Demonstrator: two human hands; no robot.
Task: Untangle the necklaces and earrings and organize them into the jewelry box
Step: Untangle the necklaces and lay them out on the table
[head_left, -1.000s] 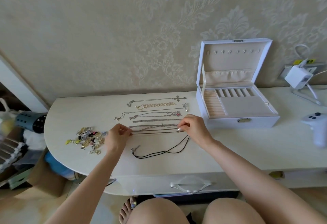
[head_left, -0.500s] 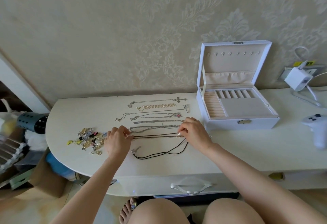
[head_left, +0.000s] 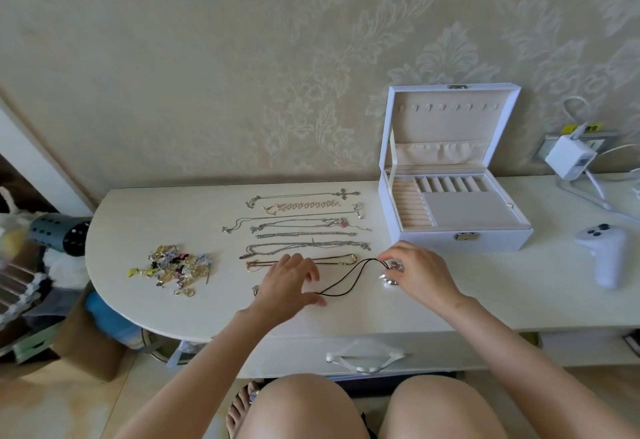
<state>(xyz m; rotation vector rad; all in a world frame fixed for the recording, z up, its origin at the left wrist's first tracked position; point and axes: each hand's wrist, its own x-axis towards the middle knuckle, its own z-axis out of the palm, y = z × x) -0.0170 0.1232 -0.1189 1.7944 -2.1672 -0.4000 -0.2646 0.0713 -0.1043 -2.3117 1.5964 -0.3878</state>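
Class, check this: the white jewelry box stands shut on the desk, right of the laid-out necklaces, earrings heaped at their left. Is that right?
No: the head view shows the jewelry box open, lid upright. It does stand right of the necklaces, earrings heaped at their left.

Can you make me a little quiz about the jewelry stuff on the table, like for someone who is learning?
1. True or false: the lid of the jewelry box is shut.
2. The earring pile lies: A inside the box; B on the table, left of the laid-out necklaces; C on the floor.
3. Which hand pinches the silver pendant of the black cord necklace?
Key: 1 false, it stands open. 2 B. 3 the right hand.
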